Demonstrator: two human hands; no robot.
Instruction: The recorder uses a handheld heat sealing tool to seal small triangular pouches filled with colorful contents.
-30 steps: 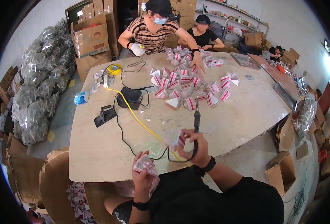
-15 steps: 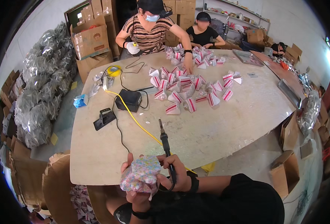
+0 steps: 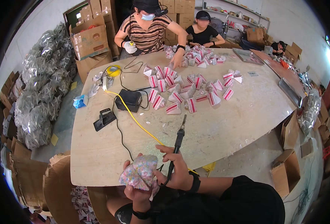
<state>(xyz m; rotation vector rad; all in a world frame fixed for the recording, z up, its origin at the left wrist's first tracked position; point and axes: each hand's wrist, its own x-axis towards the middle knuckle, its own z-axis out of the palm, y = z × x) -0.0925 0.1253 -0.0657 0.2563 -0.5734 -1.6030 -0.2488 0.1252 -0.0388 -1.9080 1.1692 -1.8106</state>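
My left hand [image 3: 138, 197] is closed round a bundle of clear film packed with pastel speckled beads [image 3: 139, 172], held over the table's near edge. A soldering iron [image 3: 179, 139] is in my right hand [image 3: 180, 172], just right of the bundle; its metal tip points up and away, apart from the bundle. The fingers of that hand are partly spread while the handle rests in its grip. Beyond the tip lie several pyramid-shaped packets [image 3: 187, 91] with pink-red stripes. A black iron stand [image 3: 104, 119] and a black power unit [image 3: 129, 100] sit to the left.
Across the table [image 3: 224, 130], a person in a striped top [image 3: 150, 31] reaches among the packets; a white-gloved hand [image 3: 130, 47] holds a yellow-and-clear tool. A yellow cable [image 3: 135, 118] crosses the tabletop. Cardboard boxes [image 3: 285, 173] stand at right, silver film bags [image 3: 45, 86] at left.
The soldering iron and my right hand have shifted right, and its fingers have loosened. The beaded bundle has turned in my left hand. Across the table, the person's bare hand has moved some packets left.
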